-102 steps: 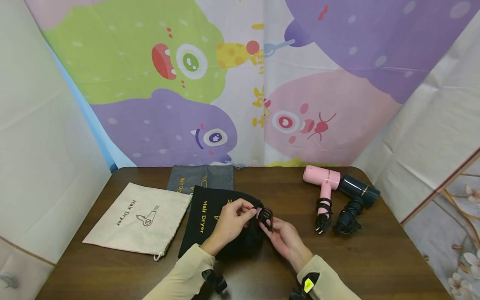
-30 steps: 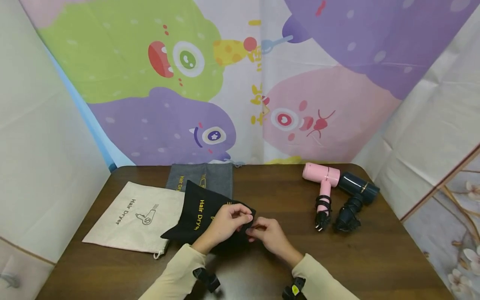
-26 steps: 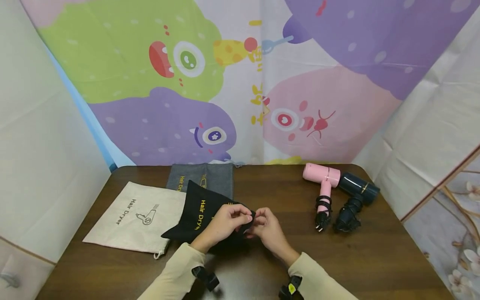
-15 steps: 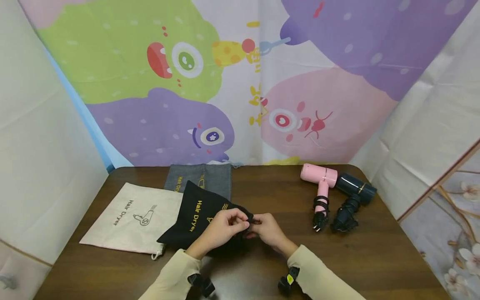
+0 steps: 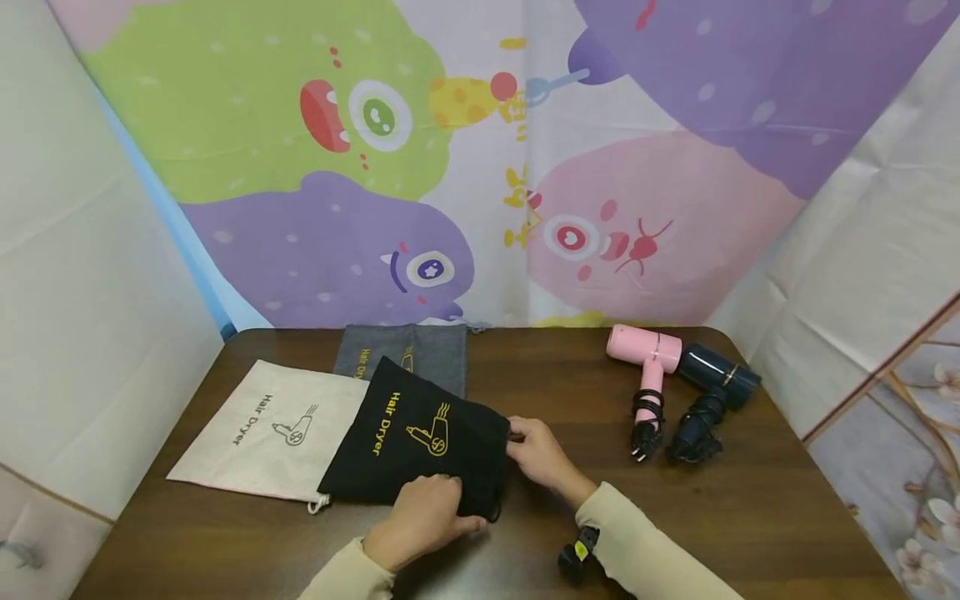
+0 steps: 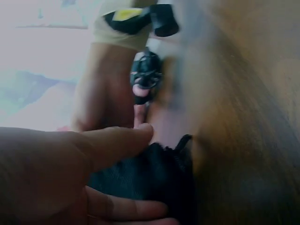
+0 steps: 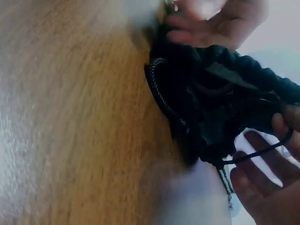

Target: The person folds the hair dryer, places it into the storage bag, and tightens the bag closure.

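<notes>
Evidently unfinished: at lower centre the left hand (image 5: 422, 518) lies with straight fingers against the black pouch (image 5: 420, 442); the right hand (image 5: 542, 452) pinches its rim, the mouth yet undrawn. Beyond, at frame left, a cream pouch (image 5: 232, 450) lies flat; right, a pink dryer (image 5: 645, 347) and dark dryer (image 5: 716, 373) lie unbagged; mid-frame, a flat grey pouch (image 5: 438, 354).

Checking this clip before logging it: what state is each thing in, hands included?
Black cloth drawstring bag, lying down, mouth open
Cream cloth drawstring bag, flat, overlapped by the black bag
Grey cloth bag, flat, partly covered
Glossy pink T-shaped hair dryer, unplugged, cord wound round handle
Glossy navy hair dryer, cord bundled at handle
Left hand, touching the black bag
Right hand, holding the black bag's mouth
</notes>
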Motion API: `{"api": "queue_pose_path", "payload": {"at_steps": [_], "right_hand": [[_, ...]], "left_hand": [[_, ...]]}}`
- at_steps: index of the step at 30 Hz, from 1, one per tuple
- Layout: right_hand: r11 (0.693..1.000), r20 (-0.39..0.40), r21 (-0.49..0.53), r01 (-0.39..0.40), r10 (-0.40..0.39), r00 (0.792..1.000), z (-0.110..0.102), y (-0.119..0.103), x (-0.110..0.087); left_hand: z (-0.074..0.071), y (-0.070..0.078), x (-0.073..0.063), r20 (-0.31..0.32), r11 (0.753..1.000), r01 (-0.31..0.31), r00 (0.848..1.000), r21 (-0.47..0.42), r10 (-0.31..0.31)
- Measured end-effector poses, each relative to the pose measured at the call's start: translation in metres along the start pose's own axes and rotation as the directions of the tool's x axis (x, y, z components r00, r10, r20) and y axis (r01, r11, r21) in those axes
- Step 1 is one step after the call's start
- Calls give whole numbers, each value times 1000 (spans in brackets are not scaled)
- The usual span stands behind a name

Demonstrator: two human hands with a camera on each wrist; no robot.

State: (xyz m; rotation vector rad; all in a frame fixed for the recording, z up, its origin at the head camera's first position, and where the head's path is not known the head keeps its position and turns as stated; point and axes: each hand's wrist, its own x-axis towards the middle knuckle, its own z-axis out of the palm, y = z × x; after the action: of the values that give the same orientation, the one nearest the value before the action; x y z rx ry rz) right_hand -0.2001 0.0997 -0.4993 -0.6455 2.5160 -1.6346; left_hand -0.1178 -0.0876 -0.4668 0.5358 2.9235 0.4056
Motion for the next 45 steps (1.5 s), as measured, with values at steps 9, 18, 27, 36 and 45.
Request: {"api": "queue_pose_path", "payload": {"at_steps": [9, 18, 27, 36, 45], "right_hand": [[969, 106, 194, -155, 136, 985, -18, 0, 3], [939, 122, 208, -276, 255, 959, -46, 2, 7], [956, 273, -263, -133, 206, 940, -74, 3, 4], [958, 256, -186, -220, 263, 930, -74, -1, 4], [967, 253, -157, -202, 237, 938, -83, -1, 1]], "left_hand": [[16, -3, 15, -123, 967, -152, 976, 206, 180], [12, -19, 24, -192, 956, -265, 939, 125, 286], [-1, -19, 26, -187, 956, -281, 938, 85, 293], [18, 3, 35, -81, 803, -461, 848, 378, 524], [12, 3, 39, -183, 821, -349, 864, 452, 468]]}}
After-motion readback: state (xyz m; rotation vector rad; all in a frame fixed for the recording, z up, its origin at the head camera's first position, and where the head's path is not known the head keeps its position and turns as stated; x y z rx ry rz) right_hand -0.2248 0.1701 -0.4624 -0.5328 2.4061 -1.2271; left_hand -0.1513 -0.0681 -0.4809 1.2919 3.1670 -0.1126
